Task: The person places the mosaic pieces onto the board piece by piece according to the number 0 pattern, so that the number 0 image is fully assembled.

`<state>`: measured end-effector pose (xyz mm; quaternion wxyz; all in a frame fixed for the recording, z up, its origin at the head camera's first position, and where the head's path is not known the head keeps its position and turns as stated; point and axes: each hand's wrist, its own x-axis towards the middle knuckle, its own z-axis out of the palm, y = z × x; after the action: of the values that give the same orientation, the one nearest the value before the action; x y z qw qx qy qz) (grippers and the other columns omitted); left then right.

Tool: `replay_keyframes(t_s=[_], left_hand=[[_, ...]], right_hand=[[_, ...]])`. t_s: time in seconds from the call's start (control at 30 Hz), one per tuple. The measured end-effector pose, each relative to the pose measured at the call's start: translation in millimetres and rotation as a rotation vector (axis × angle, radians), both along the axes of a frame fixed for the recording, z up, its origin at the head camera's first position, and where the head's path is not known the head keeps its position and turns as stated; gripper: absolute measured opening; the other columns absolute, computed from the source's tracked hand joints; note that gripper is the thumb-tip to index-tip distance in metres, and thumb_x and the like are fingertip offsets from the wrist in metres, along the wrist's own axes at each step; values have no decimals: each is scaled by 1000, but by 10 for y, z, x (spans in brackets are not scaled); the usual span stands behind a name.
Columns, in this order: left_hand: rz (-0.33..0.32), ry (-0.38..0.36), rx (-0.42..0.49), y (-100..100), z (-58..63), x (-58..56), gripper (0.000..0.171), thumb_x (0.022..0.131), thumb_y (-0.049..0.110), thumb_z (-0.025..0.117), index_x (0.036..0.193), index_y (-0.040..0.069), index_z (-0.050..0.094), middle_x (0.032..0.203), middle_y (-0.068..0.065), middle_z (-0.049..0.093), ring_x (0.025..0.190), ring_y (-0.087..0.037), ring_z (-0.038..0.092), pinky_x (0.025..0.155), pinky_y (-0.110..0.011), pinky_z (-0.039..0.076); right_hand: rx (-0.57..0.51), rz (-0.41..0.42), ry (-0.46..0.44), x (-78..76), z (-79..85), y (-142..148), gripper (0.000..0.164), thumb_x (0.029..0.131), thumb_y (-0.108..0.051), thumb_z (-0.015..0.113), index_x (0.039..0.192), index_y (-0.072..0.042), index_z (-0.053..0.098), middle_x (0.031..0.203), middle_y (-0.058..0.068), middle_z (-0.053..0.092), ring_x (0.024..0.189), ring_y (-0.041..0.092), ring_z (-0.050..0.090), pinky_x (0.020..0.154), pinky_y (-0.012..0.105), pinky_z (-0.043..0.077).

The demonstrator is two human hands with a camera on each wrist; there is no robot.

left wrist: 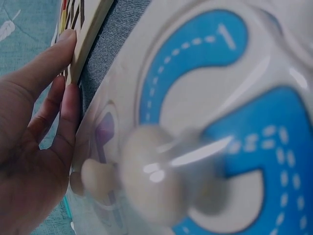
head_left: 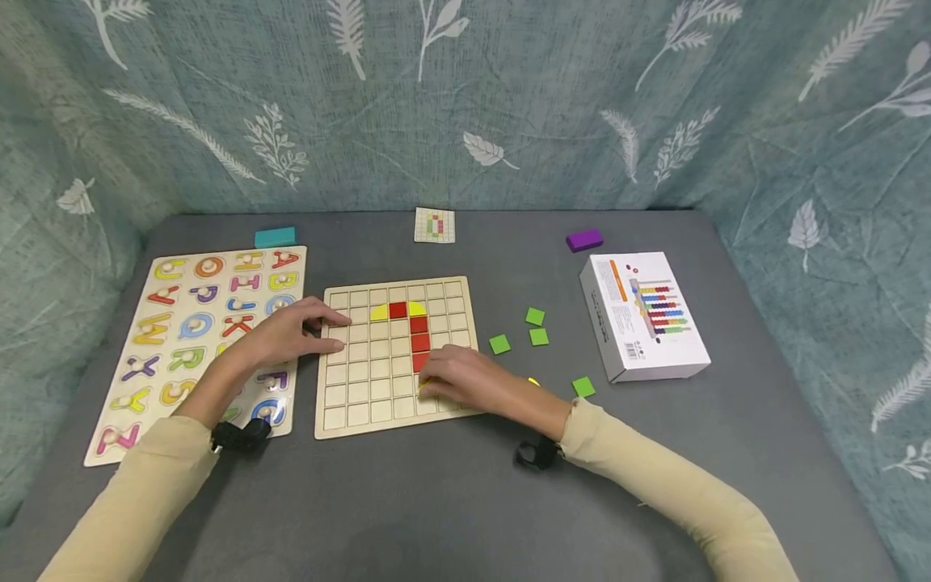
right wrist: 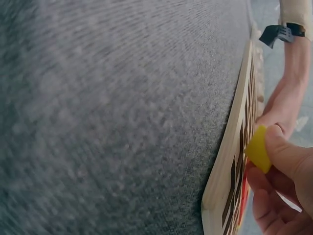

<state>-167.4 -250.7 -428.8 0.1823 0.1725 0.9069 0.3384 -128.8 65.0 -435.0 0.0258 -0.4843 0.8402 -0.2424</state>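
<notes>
Cream sleeves [head_left: 138, 493], black wrist devices [head_left: 247, 435] — a pair

Bright yellow on the piece [right wrist: 257, 150], pale wood ruled in squares for the board [head_left: 401, 366], red tiles [head_left: 420, 343], green tiles [head_left: 499, 344], grey table [head_left: 407, 509], purple block [head_left: 585, 240], and a teal curtain [head_left: 538, 97] printed with white leaves [head_left: 482, 149]

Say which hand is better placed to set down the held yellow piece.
Right hand, most likely: it pinches the yellow piece over the board, while the left hand touches the board's left edge.

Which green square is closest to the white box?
The lone green square by the white box; the other three green squares lie farther back and farther left.
</notes>
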Motion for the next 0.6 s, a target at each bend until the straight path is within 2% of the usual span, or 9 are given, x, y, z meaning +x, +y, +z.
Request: replay_keyframes(t_s=[0.3, 0.6], left_hand=[[13, -21, -22, -12, 18, -7, 41, 89, 25, 72, 126, 10, 65, 110, -8, 55, 93, -16, 47, 80, -24, 44], [14, -25, -16, 11, 33, -21, 42, 88, 26, 73, 125, 9, 65, 106, -9, 55, 90, -17, 46, 74, -24, 43]], right_hand=[[11, 10, -28, 8, 19, -73, 10, 89, -22, 70, 90, -12, 70, 86, -2, 66, 82, 12, 58, 80, 23, 47], [64, -67, 26, 21, 18, -77, 11, 91, -27, 67, 90, -17, 70, 91, -5, 66, 87, 11, 57, 78, 22, 47]])
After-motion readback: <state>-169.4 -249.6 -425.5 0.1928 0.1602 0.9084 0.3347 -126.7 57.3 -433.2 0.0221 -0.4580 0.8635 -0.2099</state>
